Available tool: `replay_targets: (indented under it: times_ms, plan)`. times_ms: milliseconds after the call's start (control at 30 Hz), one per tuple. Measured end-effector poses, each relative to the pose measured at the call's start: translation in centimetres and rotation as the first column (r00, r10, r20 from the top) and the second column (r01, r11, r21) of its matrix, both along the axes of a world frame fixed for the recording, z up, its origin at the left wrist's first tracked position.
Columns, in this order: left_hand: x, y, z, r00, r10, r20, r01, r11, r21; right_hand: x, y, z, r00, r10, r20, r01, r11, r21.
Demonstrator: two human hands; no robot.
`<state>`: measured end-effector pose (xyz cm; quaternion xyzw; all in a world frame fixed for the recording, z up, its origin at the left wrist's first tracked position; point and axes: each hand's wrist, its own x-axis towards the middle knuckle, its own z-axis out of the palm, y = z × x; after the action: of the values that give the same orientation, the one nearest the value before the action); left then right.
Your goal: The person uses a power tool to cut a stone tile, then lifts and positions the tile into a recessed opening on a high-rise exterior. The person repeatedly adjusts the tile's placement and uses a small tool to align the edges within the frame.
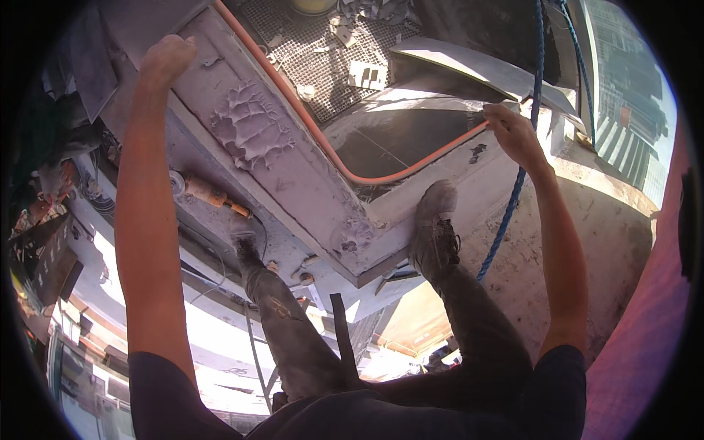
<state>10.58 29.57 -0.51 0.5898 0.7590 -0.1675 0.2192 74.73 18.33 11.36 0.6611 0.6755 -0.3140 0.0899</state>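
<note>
A flexible orange hose (317,136) runs down the inner edge of a dusty, pale countertop-like slab (312,191), curves at the corner and climbs to the right. Its right end meets the curled fingers of my right hand (515,136), which is closed on it. At the upper left, my left hand (167,60) is closed in a fist over the slab's far part, beside a grey panel (143,22). Whatever may be inside that fist is hidden. Wrinkled, dried paste (253,125) coats the slab between my left hand and the hose.
My right shoe (435,224) rests on the slab's edge; my left shoe (244,233) is lower. A blue rope (511,209) hangs past my right hand. An orange-bodied power tool (205,192) lies at left. Debris covers a perforated mat (297,48) beyond the hose.
</note>
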Motion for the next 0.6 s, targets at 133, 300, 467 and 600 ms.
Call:
replay_targets:
  times_ms: [133,300,467,600]
  plan:
    - [3.6,-0.9,0.8,0.997,0.060,-0.047,-0.063,0.996,-0.060,-2.0,0.1,-0.6,0.996,0.014,-0.087,-0.033,0.972,-0.231]
    - [6.7,-1.1,1.5,0.983,0.176,-0.056,-0.176,0.984,-0.002,-16.2,6.9,-2.4,0.918,0.084,-0.387,-0.245,0.889,-0.387]
    - [8.0,-0.8,3.3,0.977,0.198,-0.080,-0.195,0.980,0.050,-36.4,17.9,-4.6,0.710,0.432,-0.556,-0.420,0.894,0.158]
    - [8.4,0.0,2.2,0.979,0.202,-0.041,-0.200,0.979,0.049,-42.1,22.6,-5.7,0.711,0.492,-0.503,-0.483,0.861,0.158]
